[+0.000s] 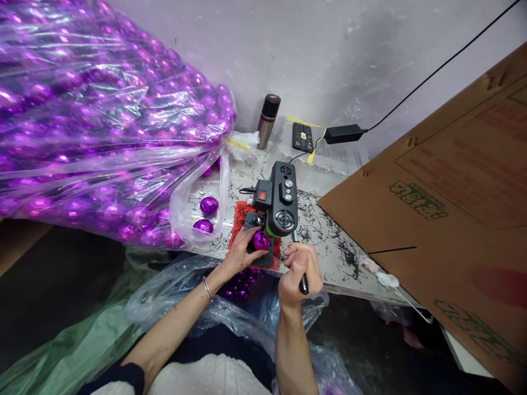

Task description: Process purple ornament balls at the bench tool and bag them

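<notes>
My left hand [242,252] is closed on a shiny purple faceted ball [261,240], thumb and fingers on either side of it. The ball sits at the front of a small black and green machine [285,192] with round vents and silver knobs. Under the machine lies a red mat [239,219]. My right hand [301,270] is wrapped round the black-ended lever [303,285] at the machine's right side. Two loose purple balls [209,206] lie left of the machine, in the mouth of a clear bag.
A large clear bag [123,120] full of purple balls fills the left. Behind stand a flask [269,118], a phone [302,136] and a power adapter [343,134]. A cardboard box [444,219] leans in from the right. Black scraps [317,219] litter the table.
</notes>
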A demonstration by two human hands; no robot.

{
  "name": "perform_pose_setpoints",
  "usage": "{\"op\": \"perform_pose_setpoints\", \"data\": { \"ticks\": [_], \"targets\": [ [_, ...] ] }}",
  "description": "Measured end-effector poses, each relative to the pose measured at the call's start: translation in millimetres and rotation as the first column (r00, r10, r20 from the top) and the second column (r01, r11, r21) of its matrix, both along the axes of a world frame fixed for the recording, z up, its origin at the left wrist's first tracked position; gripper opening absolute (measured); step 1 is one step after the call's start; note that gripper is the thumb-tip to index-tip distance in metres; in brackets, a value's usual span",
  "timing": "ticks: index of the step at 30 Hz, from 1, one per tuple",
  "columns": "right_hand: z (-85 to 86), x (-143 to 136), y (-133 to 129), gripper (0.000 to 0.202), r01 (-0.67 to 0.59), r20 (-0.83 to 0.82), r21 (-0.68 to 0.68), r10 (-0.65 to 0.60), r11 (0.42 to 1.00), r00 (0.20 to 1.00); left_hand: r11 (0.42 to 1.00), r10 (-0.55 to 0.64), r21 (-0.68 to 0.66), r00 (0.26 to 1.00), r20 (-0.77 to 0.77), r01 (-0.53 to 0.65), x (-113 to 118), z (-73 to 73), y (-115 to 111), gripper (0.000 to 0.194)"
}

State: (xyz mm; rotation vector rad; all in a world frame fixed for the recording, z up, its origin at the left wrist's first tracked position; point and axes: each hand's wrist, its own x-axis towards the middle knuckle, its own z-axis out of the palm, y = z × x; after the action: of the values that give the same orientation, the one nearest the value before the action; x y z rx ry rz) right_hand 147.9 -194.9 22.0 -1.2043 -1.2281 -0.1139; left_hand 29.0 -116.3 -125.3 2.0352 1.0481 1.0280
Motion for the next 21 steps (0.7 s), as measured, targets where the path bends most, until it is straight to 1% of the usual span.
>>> {"op": "perform_pose_setpoints", "data": {
  "ticks": [3,5,9,12,16,21],
  "targets": [
    [-5.8,0,-1,0.039,0.009,0.012,-0.002,-0.009,1.000,1.000,1.000,0.007,-0.014,1.000,-0.007,-0.008,-1,0.1,-1,0.068],
    [-14.8,-2,0,0.040,0.011,0.012,0.002,-0.011,1.000,1.000,1.000,0.001,-0.014,1.000,0.002,-0.001,-2,1.2,-2,0.068],
    [-39.8,-6,7,0.041,0.032,0.000,0.105,-0.032,0.994,0.999,1.000,-0.012,-0.007,1.000,0.008,0.012,-3,3.1,-2,0.069],
    [-52.9,-7,11,0.041,0.041,0.003,0.155,-0.042,0.987,0.999,1.000,-0.004,-0.010,1.000,0.007,0.004,-3,4.0,-2,0.068],
    [-57.6,-5,12,0.040,0.035,0.017,0.154,-0.038,0.987,0.999,1.000,0.004,-0.023,1.000,0.000,-0.004,-1,5.2,-2,0.068],
    [-61.0,-3,12,0.041,0.077,0.041,0.167,-0.085,0.983,0.996,0.999,0.004,-0.037,1.000,-0.004,-0.004,-1,5.9,-3,0.067]
  ]
}}
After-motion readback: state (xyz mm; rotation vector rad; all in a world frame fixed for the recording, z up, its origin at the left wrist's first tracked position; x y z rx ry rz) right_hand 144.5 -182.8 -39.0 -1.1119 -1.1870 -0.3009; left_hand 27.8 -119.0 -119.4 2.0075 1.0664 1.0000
